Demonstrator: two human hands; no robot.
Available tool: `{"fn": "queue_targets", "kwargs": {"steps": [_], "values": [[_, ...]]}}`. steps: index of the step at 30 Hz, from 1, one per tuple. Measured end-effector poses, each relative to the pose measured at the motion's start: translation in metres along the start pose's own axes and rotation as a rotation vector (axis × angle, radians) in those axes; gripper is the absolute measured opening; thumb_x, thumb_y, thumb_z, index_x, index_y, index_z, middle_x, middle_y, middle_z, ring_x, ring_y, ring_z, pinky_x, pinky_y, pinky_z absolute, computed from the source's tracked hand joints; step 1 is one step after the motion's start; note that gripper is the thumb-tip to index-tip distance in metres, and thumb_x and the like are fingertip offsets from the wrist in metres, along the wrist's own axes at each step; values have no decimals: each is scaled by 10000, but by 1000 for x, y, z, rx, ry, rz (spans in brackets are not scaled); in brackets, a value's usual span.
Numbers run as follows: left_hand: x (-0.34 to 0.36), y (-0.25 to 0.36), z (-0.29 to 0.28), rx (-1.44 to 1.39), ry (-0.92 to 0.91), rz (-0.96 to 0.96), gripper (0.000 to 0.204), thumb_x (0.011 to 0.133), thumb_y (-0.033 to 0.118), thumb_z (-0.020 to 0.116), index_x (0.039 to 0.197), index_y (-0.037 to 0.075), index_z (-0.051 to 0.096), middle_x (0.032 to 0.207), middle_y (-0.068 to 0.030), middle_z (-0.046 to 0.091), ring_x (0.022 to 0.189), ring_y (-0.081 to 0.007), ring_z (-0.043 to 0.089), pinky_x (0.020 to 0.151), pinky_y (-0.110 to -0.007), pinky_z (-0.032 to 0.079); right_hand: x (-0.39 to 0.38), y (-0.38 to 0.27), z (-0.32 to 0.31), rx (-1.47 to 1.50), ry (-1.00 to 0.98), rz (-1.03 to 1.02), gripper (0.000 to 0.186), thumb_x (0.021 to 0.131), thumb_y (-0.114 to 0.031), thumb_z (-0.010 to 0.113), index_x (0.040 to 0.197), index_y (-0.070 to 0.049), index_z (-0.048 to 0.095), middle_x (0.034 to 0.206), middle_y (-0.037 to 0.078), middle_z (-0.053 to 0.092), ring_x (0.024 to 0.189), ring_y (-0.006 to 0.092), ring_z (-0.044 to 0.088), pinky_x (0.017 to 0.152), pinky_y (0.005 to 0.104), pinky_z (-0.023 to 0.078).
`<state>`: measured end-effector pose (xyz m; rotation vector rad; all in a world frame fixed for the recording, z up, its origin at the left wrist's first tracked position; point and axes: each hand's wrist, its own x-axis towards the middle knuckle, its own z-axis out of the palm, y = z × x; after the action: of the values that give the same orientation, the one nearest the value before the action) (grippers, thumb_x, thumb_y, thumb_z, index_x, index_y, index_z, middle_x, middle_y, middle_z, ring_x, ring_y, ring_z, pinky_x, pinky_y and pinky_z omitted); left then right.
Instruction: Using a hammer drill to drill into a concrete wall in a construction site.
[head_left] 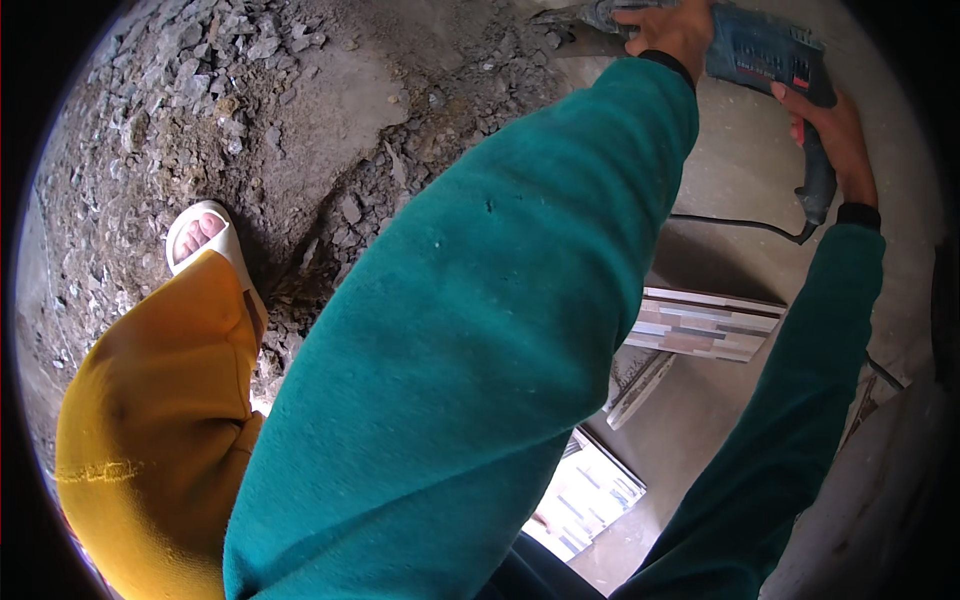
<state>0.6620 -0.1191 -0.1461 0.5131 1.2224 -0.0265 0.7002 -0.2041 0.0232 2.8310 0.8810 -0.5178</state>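
- The drill [755, 50] was at the upper right of your view, over the bare floor [735, 150], its front end directed left toward the rubble [215, 50].
- Its long axis ran nearly crosswise to you, left to right, dipping slightly at the right; the rear handle [818, 180] turned back toward you from that end.
- Your left hand [680, 35] was the nearer to the front end. Its fingers were clamped around the forward part of the drill, partly cut off by the upper edge of the view.
- Your right hand [838, 125] was at the rear. Its fingers were wrapped on the handle, one reaching forward against the body.
- Both hands were therefore in contact, one ahead of the other along the same axis.
- Whether the tip touched the ground could not be determined.
- The cord [735, 220] ran leftward from the foot of the handle, passing between the drill and the patterned tiles [710, 325].
- A white sandal [230, 255] was at the left, well apart from the tip.
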Motion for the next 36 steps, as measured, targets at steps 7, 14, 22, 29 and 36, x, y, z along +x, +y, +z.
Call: {"fn": "queue_targets", "kwargs": {"steps": [7,14,22,29,36], "values": [[-3,-19,14,62,167,45,1408,657,731,690,1491,-113,-68,1511,-322,270,1423,-410,264,1164,-402,232,-21,20,18,144,1,42,449,726,-461,812,852,-61,654,677,39,620,594,130,617,615,262,512],[19,-46,17,88,-262,108,1407,684,747,661,1467,-154,-83,1517,-342,243,1423,-426,267,1171,-415,221,-33,42,32,143,23,86,429,724,-467,806,821,-80,647,642,23,592,557,126,606,582,257,507],[12,-35,27,147,-270,18,1388,673,752,669,1498,-103,-49,1522,-347,226,1424,-440,259,1172,-448,216,-25,50,29,73,62,104,461,694,-508,811,847,-99,666,653,21,600,576,126,618,592,264,519],[18,-37,28,44,-274,12,1388,661,724,706,1511,-72,-49,1534,-350,185,1437,-439,229,1174,-451,211,-24,47,29,139,11,115,464,720,-470,823,855,-69,631,686,20,594,581,113,597,581,256,498],[-17,-52,14,-14,153,144,1228,739,671,668,1505,-61,47,1516,-338,230,1406,-446,279,1139,-489,279,-45,42,55,215,23,125,432,738,-381,832,909,-24,657,742,67,654,619,138,620,590,268,495]]}}
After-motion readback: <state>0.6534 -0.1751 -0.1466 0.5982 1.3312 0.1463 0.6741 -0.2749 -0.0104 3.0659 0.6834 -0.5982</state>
